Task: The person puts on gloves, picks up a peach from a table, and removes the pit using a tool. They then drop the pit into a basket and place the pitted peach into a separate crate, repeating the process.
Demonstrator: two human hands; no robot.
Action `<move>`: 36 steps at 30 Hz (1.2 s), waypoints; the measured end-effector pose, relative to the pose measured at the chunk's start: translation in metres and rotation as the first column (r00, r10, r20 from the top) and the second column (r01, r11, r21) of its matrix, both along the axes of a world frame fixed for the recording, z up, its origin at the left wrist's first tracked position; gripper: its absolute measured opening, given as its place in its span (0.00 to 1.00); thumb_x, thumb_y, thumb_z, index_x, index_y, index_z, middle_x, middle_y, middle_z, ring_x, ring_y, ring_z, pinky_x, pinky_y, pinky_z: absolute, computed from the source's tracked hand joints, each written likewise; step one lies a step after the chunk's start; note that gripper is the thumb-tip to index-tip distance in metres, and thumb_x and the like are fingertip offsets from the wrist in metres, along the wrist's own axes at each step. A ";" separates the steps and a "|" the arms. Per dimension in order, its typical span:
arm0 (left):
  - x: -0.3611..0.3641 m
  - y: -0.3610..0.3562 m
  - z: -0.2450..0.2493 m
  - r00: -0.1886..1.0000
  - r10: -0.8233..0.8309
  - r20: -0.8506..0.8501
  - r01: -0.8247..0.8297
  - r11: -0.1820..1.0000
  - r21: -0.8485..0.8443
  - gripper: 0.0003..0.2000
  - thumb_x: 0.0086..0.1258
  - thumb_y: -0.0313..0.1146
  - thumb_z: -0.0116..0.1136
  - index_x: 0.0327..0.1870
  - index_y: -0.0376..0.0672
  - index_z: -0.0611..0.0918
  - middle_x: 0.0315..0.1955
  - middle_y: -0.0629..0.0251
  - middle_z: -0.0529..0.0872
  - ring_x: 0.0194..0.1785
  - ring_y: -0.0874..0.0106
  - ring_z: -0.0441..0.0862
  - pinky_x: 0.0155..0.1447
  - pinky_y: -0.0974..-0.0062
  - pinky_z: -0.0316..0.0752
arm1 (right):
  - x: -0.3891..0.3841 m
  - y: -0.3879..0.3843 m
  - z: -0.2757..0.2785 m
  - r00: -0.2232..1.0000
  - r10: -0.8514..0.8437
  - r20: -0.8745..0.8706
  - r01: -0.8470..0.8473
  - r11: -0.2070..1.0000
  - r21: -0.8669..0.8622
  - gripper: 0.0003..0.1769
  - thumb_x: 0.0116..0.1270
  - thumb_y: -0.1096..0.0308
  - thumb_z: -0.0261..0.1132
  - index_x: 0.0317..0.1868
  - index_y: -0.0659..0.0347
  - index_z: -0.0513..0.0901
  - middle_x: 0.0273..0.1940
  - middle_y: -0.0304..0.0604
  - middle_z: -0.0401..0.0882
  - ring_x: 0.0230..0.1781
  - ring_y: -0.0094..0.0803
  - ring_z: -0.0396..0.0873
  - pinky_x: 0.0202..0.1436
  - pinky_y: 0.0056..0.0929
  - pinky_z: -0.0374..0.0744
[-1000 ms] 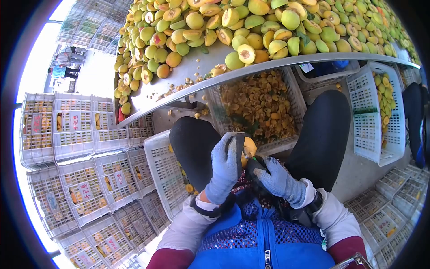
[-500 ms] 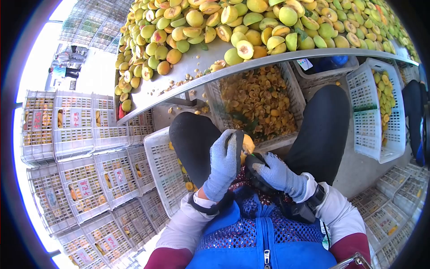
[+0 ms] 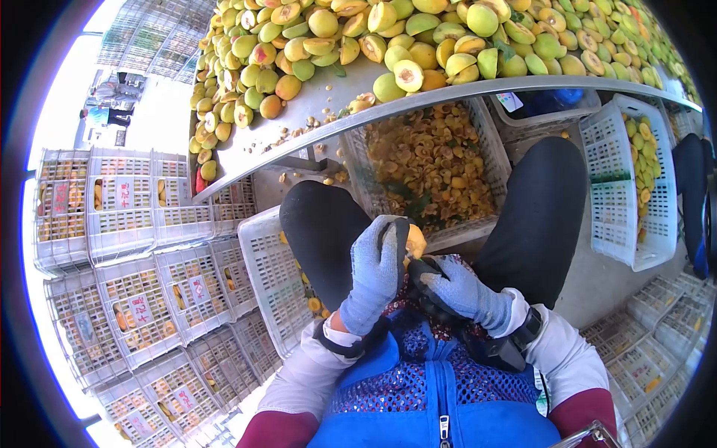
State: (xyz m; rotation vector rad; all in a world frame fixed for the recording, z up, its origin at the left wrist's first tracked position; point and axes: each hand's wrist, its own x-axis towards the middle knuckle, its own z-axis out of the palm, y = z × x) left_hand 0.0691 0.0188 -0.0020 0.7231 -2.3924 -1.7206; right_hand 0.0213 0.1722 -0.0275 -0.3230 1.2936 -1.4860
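Observation:
My left hand, in a blue-grey glove with dark fingertips, is closed around a yellow-orange apricot-like fruit held over my lap. My right hand, gloved the same way, is curled just below and right of the fruit, its fingertips close to it. Whatever the right fingers grip is hidden by the dark glove. Beyond my knees, a crate full of cut fruit pieces stands under the table edge.
A metal table carries many whole and halved fruits. White crates stand at my left and right, with stacked crates further left. A person's dark-clothed leg shows at the far right.
The fruit in my left hand has turned slightly, and the small green bit seen by my right fingertips is now out of sight. Both hands stay nearly in place.

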 end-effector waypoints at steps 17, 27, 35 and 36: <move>-0.017 -0.015 -0.007 0.941 -0.271 -0.201 0.202 0.930 -0.308 0.10 0.66 0.28 0.52 0.44 0.34 0.80 0.34 0.52 0.84 0.35 0.61 0.84 0.41 0.71 0.77 | -0.004 -0.003 0.014 0.506 0.187 0.842 0.060 0.966 -0.251 0.24 0.71 0.43 0.51 0.30 0.57 0.69 0.14 0.31 0.60 0.06 0.17 0.54 0.05 0.16 0.55; -0.008 0.001 -0.006 0.970 0.023 -0.240 0.051 0.953 0.298 0.17 0.73 0.41 0.45 0.43 0.33 0.80 0.32 0.61 0.83 0.36 0.72 0.80 0.44 0.76 0.75 | 0.005 -0.005 0.007 0.414 0.325 0.850 0.217 0.872 -0.439 0.26 0.72 0.42 0.48 0.31 0.59 0.70 0.13 0.33 0.60 0.06 0.18 0.57 0.06 0.17 0.60; 0.048 -0.061 0.006 0.826 0.535 -0.179 -0.448 0.815 0.368 0.19 0.76 0.44 0.41 0.45 0.37 0.79 0.38 0.58 0.82 0.40 0.70 0.81 0.47 0.73 0.75 | -0.004 0.001 -0.011 0.486 0.290 0.825 0.117 0.913 -0.390 0.27 0.72 0.41 0.46 0.29 0.58 0.69 0.14 0.34 0.61 0.07 0.20 0.59 0.06 0.19 0.59; 0.064 -0.091 0.010 0.824 0.512 -0.242 -0.488 0.859 0.155 0.18 0.75 0.44 0.43 0.47 0.38 0.79 0.39 0.56 0.82 0.43 0.66 0.81 0.49 0.72 0.76 | -0.005 0.002 -0.009 0.519 0.297 0.801 0.117 0.904 -0.411 0.27 0.72 0.41 0.46 0.29 0.58 0.69 0.14 0.33 0.61 0.07 0.20 0.59 0.06 0.19 0.59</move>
